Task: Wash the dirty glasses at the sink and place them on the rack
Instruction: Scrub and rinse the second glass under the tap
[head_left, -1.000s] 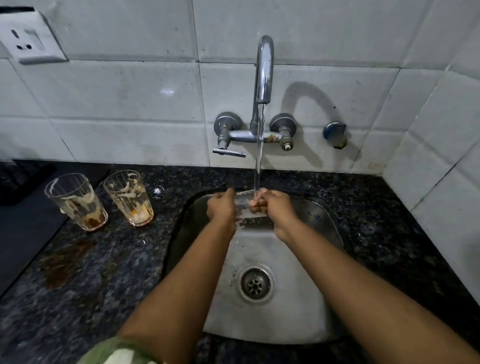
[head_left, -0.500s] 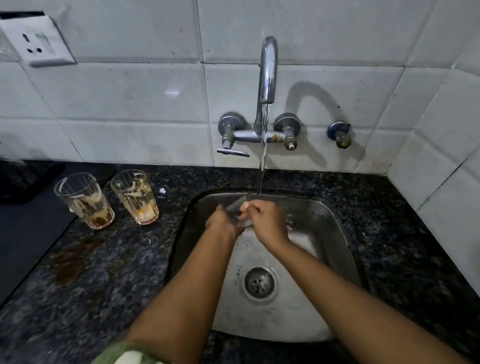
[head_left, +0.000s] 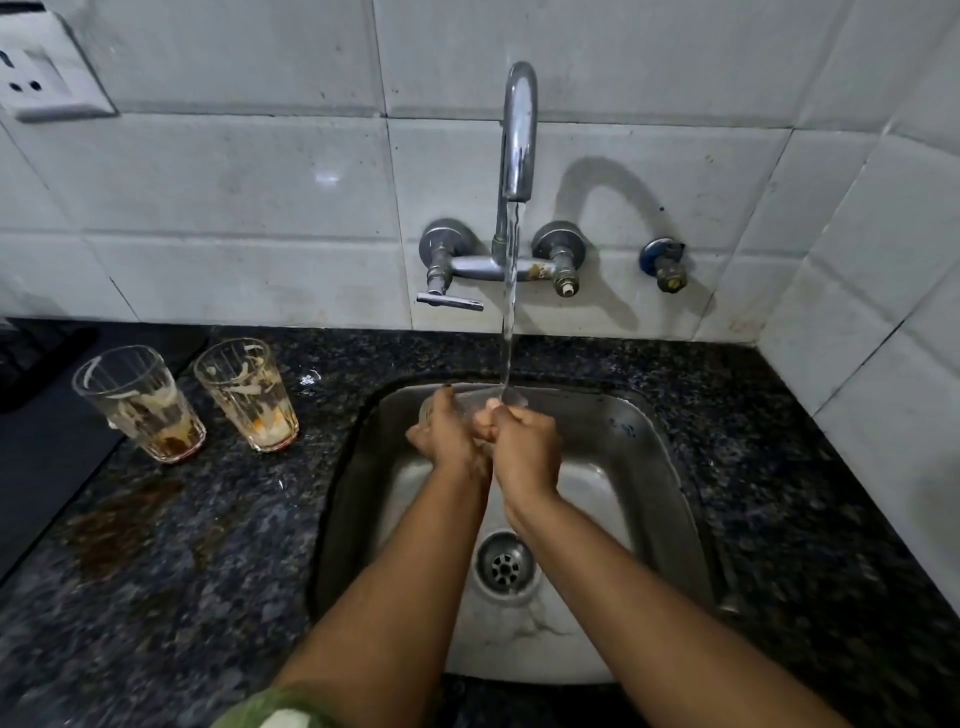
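Over the steel sink (head_left: 644, 467), my left hand (head_left: 447, 441) and my right hand (head_left: 524, 447) both grip a clear glass (head_left: 483, 401) lying sideways under the running water from the tap (head_left: 519, 130). Most of that glass is hidden behind my fingers. Two dirty glasses stand upright on the dark granite counter to the left: one (head_left: 140, 402) with brown residue, the other (head_left: 249, 392) with pale orange residue. No rack is in view.
The tap's lever handle (head_left: 449, 301) juts out left of the stream. A drain (head_left: 505, 566) sits mid-sink. A brown stain (head_left: 119, 519) marks the counter. A black mat (head_left: 47, 436) lies at far left, a wall socket (head_left: 36, 83) top left.
My hands have drawn closer together on the glass and turned it under the stream. The two dirty glasses have not moved.
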